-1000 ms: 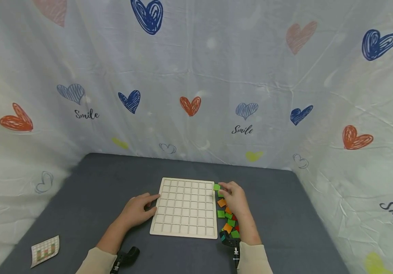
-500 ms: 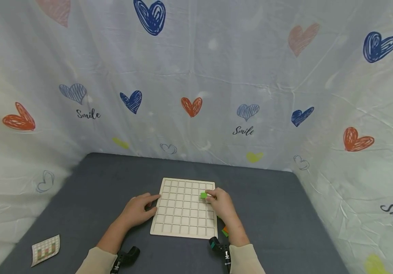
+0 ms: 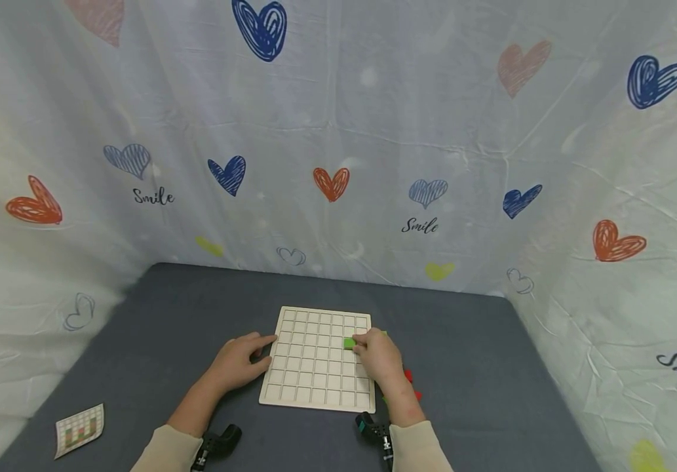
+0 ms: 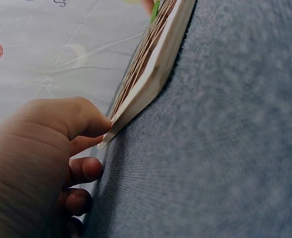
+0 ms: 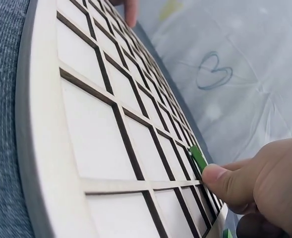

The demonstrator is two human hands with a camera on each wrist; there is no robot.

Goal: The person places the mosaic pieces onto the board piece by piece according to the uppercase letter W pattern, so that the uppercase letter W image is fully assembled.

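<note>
We find the green tile [image 3: 348, 343] over the right-hand part of the gridded board [image 3: 306, 379], directly off the fingertips of the right hand [image 3: 378, 357] and to their left. That grip pinches the tile by its near edge between thumb and finger, leaving the far side free. Square from above, the tile has no long axis that we can pick out; the right wrist view shows it edge-on and tilted against the grid, and we cannot tell whether any side sits in a cell. The right hand is nearer; the left hand [image 3: 238, 364] touches the board's left edge, thumb and index spread along it. Red pieces [image 3: 408, 375] lie on the tabletop [image 3: 468, 367] beside the right forearm.
</note>
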